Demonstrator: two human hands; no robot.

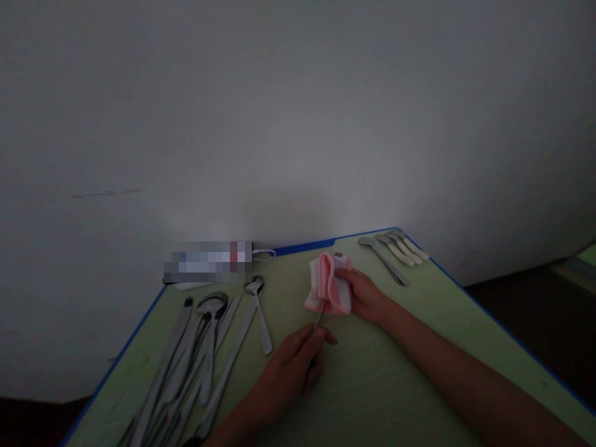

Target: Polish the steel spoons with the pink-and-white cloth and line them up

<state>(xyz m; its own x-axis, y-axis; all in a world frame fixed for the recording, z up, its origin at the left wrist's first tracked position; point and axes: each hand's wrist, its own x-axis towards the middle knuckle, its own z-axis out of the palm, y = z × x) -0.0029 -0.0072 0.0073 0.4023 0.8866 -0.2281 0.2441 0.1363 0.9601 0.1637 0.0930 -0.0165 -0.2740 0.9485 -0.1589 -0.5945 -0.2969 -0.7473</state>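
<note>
My left hand [298, 360] is closed on the thin metal handle [319, 318] of a piece of cutlery. A pink and white cloth [321, 282] is folded around its upper part, so I cannot tell which kind it is. My right hand [365, 295] pinches the cloth from the right side. A bit of shiny metal shows just above the cloth. To the left of my left hand, a small spoon [263, 323] lies across a long-handled piece of cutlery on the green table [372, 372].
Several metal utensils lie in a heap at the left, a large round-bowled spoon [213, 304] among them. At the far right are a metal spoon [384, 261] and several pieces with cream handles [403, 253]. A blurred box-like item [209, 261] stands at the back left, against the wall [298, 124].
</note>
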